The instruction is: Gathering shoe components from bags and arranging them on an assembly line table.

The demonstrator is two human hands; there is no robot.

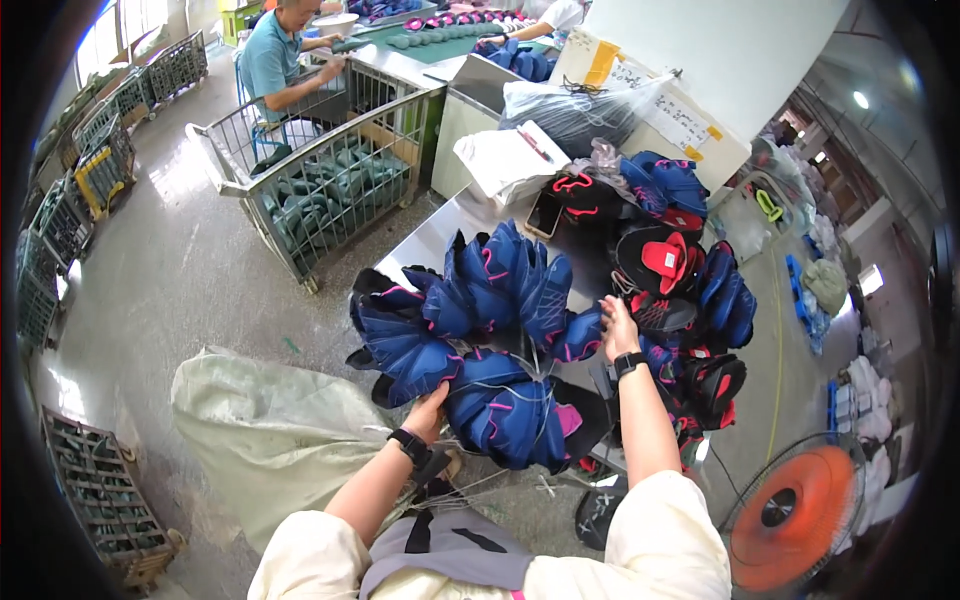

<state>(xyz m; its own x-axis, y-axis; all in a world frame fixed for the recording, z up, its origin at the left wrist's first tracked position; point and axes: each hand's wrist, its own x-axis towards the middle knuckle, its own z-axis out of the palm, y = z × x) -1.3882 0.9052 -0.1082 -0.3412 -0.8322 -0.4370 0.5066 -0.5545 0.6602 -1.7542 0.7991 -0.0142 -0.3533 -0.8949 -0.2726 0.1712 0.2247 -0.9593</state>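
Observation:
A curved row of dark blue shoe uppers (490, 275) with pink trim, nested one against another, lies on the metal-topped table before me. My left hand (428, 413) holds the row's near left end, its fingertips partly hidden by the uppers. At the right end, my right hand (619, 328) rests beside the last blue upper (578, 335), fingers stretched out and palm turned toward it. Between my forearms sits a bundle of blue uppers (505, 410) with pale cord (543, 400) around it. Both wrists wear dark bands.
Black and red uppers (660, 260) crowd the table's right side, near a phone (544, 214) and white papers (505, 160). A pale sack (270, 430) stands at left, an orange fan (795, 515) at lower right. Beyond, a person sits by a wire cart (330, 190) of green pieces.

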